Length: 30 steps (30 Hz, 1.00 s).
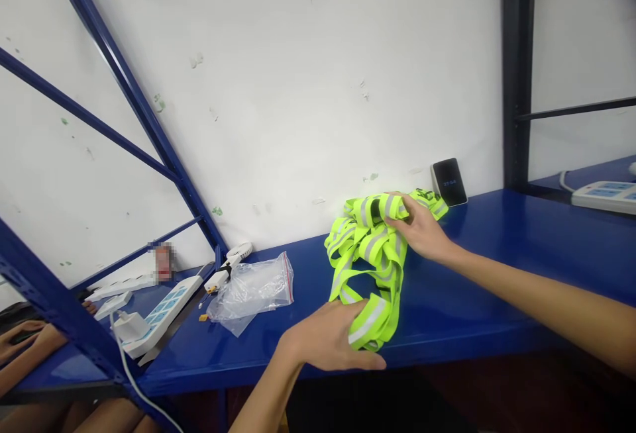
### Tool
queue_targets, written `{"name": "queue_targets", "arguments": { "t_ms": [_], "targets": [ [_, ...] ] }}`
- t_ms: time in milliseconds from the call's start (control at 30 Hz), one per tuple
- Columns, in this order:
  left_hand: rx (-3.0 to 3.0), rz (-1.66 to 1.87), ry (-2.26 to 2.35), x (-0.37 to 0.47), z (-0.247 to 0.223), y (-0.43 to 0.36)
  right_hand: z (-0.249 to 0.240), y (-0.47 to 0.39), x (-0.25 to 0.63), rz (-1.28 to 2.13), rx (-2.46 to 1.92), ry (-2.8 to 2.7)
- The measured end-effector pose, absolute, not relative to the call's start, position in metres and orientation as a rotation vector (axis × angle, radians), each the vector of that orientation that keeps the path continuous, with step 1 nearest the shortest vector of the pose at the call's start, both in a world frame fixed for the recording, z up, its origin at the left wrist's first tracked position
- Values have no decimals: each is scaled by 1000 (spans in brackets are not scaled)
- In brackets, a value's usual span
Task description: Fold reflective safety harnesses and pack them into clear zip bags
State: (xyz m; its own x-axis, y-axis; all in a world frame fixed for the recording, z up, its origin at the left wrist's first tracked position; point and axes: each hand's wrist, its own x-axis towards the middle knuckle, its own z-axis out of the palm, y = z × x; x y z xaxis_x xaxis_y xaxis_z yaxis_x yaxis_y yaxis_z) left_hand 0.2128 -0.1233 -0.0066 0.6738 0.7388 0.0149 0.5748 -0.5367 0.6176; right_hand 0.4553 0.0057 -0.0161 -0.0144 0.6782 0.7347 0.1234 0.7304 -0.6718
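Observation:
A tangled bundle of neon yellow-green reflective straps (370, 244) with silver stripes lies on the blue shelf top (477, 274), drooping toward its front edge. My right hand (422, 226) grips the upper part, with thumb and fingers closed on a folded loop. At the lower end, my left hand (325, 337) holds a wide loop near the shelf's front edge. Its thumb stretches out below the loop, and the other fingers are partly hidden behind the band. Dark patches show among the straps near the top and at the far right end.
Left of the straps lie a clear zip bag (263, 287) and a small white fan (238, 252). A dark-screened device (450, 182) leans against the wall. Power strips (166, 314) lie beyond the blue frame post (134, 95), near another person's hands (30, 340).

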Motion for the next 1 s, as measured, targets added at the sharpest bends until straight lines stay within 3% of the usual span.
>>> {"name": "queue_targets", "arguments": {
  "t_ms": [233,467,600,800,1000],
  "targets": [
    [2590,182,955,218,-8,-142,-37,15,469,213,-887,-1635],
    [2709,97,1106,196,-16,-140,-63,17,469,-28,-469,-2091],
    [2736,-69,1351,189,-16,-151,-79,12,472,2,-300,-2477],
    [2750,302,1582,188,-16,-159,-86,3,477,32,-441,-2648],
    [2724,176,1937,181,-17,-169,-74,-17,482,395,-474,-2621]
  ]
}}
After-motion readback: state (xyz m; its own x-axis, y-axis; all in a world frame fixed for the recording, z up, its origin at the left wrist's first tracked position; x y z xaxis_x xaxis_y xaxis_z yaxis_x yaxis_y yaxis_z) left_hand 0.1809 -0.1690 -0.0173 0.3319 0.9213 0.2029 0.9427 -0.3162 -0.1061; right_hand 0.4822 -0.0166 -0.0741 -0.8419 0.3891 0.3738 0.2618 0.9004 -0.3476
